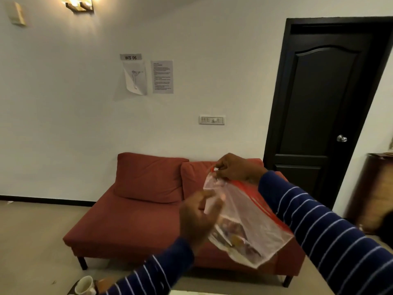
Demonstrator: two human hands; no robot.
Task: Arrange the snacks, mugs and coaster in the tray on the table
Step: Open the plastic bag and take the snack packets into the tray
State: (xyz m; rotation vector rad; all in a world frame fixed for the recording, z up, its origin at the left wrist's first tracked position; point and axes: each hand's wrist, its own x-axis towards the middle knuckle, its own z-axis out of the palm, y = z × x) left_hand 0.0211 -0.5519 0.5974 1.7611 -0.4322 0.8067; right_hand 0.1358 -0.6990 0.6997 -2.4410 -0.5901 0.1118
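Observation:
A clear zip bag [251,220] with a red seal strip hangs in the air in front of me, with snack packets lying in its lower part. My right hand [236,168] pinches the bag's top corner at the seal. My left hand [198,218] grips the bag's near edge lower down, fingers closed on the plastic. At the bottom left edge of the view stands a white mug [84,285], partly cut off, on a dark surface that may be the tray. Beside the mug shows a brownish flat thing [104,283], mostly hidden by my left sleeve.
A red sofa [136,213] with two back cushions stands against the white wall behind my hands. A dark door [323,107] is at the right, with a wooden cabinet [374,188] beside it. Beige floor lies to the left.

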